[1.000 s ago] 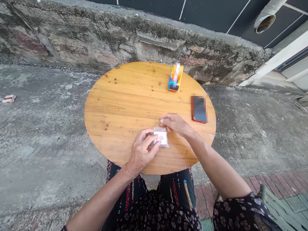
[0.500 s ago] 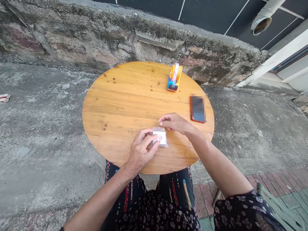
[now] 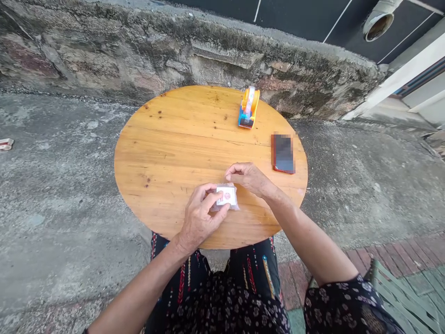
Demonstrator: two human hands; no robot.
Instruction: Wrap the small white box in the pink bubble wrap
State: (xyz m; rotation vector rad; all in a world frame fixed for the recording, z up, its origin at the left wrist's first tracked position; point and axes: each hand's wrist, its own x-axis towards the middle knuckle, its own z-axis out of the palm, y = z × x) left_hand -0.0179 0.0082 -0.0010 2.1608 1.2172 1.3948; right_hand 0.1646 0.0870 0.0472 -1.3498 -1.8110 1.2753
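Note:
A small white box with a pink round mark point(image 3: 227, 195) lies flat near the front of the round wooden table point(image 3: 167, 153). Clear, crinkled plastic wraps it and sticks out around its edges. My left hand point(image 3: 203, 211) grips the box from the left, its thumb at the near side and its fingers over the top and far side. Just beyond the far edge of the box, my right hand point(image 3: 248, 178) has thumb and forefinger pinched together. Whatever is between those fingertips, if anything, is too small to make out.
A yellow and blue tape dispenser point(image 3: 248, 107) stands at the table's far side. To the right lies a phone in a red case point(image 3: 283, 155), partly blurred. Behind the table runs a rough stone wall point(image 3: 149, 55). A green slatted chair point(image 3: 399, 292) is at lower right.
The whole view has shifted slightly. Both hands keep nearly the same pose around the wrapped box, and a little more of its white face shows.

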